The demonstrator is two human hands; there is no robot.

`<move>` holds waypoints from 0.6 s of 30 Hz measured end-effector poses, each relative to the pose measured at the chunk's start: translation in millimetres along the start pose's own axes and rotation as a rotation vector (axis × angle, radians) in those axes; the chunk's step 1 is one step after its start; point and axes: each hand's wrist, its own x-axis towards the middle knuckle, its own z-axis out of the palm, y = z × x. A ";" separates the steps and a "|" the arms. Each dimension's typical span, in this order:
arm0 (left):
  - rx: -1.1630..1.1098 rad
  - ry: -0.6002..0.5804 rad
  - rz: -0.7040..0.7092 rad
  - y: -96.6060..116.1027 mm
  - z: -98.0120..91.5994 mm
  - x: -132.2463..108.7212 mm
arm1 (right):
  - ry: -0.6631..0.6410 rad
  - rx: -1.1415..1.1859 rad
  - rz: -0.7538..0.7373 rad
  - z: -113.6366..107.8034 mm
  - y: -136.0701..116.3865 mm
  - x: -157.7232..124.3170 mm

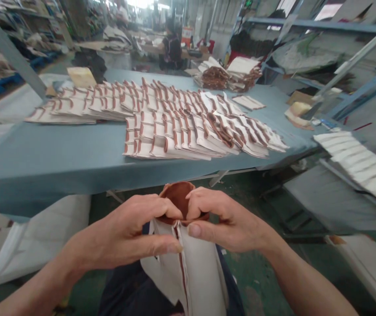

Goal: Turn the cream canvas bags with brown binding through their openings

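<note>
Between my hands, over my lap, is a pale leather boot shaft (204, 272) with a brown lining (177, 193) showing at its round open end. A raised seam (181, 259) runs down its near side. My left hand (141, 232) pinches the rim just left of the seam, fingers inside the opening and thumb outside. Right of the seam, my right hand (217, 217) grips the same rim, its fingertips curled inside and its thumb pressing the outer face. The lower end of the shaft runs out of the picture.
Ahead stands a table with a blue cover (59, 149), bearing overlapping rows of similar pale pieces (181, 136). Stacked pieces (212, 74) lie at its back. On the right are a rack of white pieces (362, 158) and a metal shelf frame (365, 101). White sheeting (52, 232) hangs at left.
</note>
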 end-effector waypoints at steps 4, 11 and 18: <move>-0.084 -0.043 -0.084 -1.3 -3.6 0.9 | -0.019 0.039 0.054 1.6 7.7 -1.5; -0.244 -0.073 -0.255 -7.3 -3.1 1.4 | -0.026 0.114 0.077 10.9 27.6 2.4; -0.313 -0.256 -0.440 -2.1 -17.6 21.3 | -0.006 0.186 0.247 13.0 45.5 -1.3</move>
